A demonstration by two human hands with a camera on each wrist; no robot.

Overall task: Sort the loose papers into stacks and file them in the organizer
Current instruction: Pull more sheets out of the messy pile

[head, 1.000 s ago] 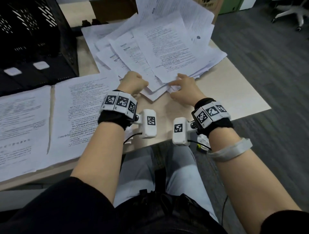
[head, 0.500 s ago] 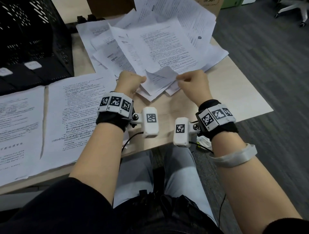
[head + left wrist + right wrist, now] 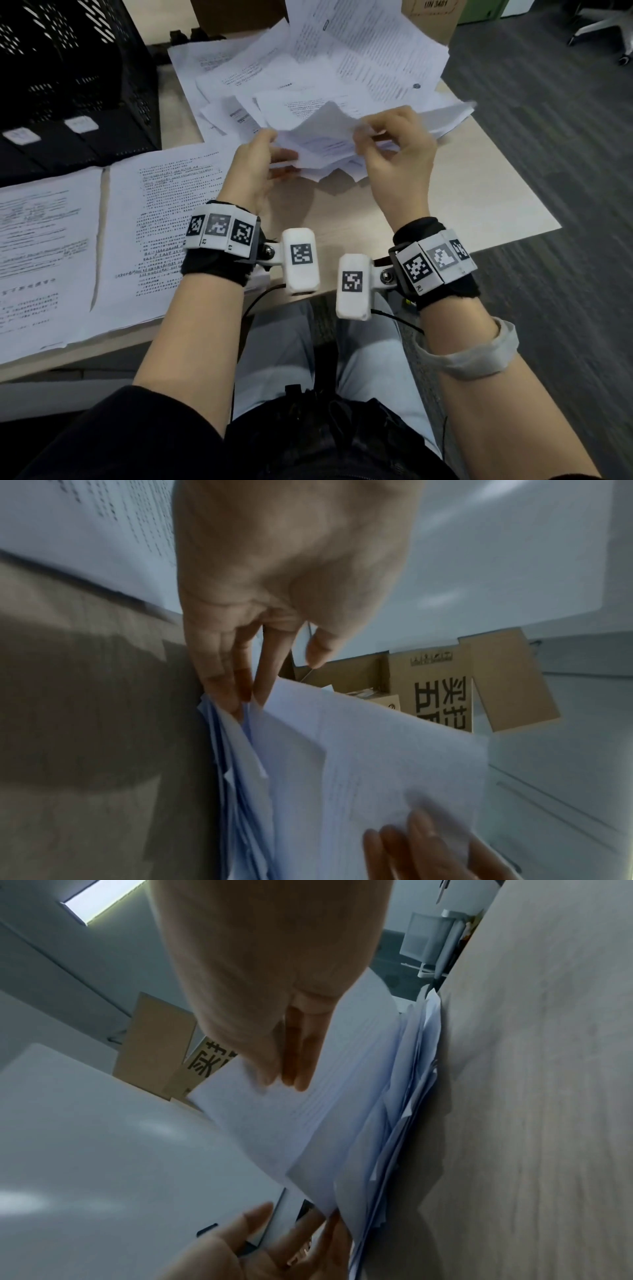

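Together, two hands, left hand [image 3: 255,168] and right hand [image 3: 397,154], lift one sheet [image 3: 322,132]

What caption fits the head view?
Both hands, left hand and right hand, lift sheets from the loose paper pile beside two sorted stacks.

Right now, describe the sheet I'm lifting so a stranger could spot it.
On the wooden desk, find the messy paper pile at the far right. At its near edge, the lifted sheet sits between the left hand and right hand. Only it is raised and bent; the others lie flat.
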